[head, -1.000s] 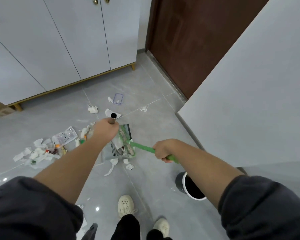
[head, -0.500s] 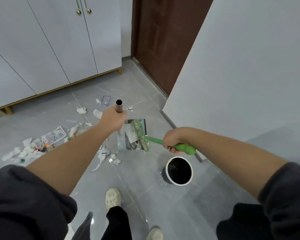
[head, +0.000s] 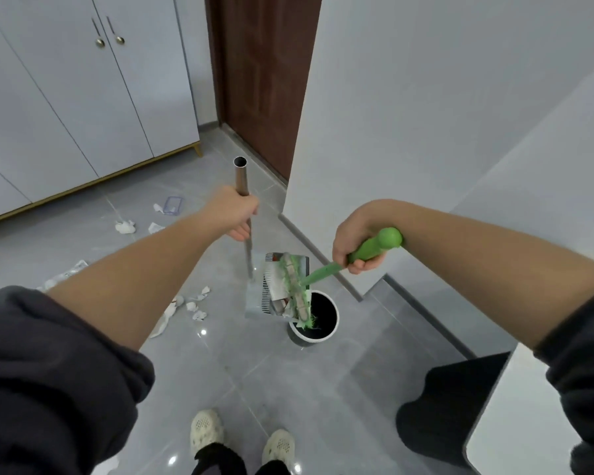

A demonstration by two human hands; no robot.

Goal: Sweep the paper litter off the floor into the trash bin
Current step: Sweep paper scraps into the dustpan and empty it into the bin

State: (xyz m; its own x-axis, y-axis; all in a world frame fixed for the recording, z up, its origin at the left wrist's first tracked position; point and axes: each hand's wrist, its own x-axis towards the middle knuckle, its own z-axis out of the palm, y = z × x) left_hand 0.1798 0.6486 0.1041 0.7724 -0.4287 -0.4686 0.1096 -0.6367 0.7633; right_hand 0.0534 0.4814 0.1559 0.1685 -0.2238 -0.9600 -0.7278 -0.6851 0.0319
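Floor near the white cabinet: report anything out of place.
Crumpled paper scraps lie scattered on the grey floor, one cluster near the cabinet, another left of the dustpan. A clear plastic tray lies among the far scraps. All sit outside the trash bin.

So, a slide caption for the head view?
Left hand holds the dustpan at the trash bin; right hand holds the green brush against its litter.

Dustpan [head: 254, 304]: grey, on a long metal pole, lifted off the floor, mouth tipped over the bin's left rim, loaded with crumpled paper.
Brush [head: 319, 275]: green, short-handled, bristles lying across the pan's load.
Trash bin [head: 336, 318]: round, white-rimmed, dark inside, upright.
Paper litter [head: 126, 227]: white scraps scattered on grey floor tiles, left.
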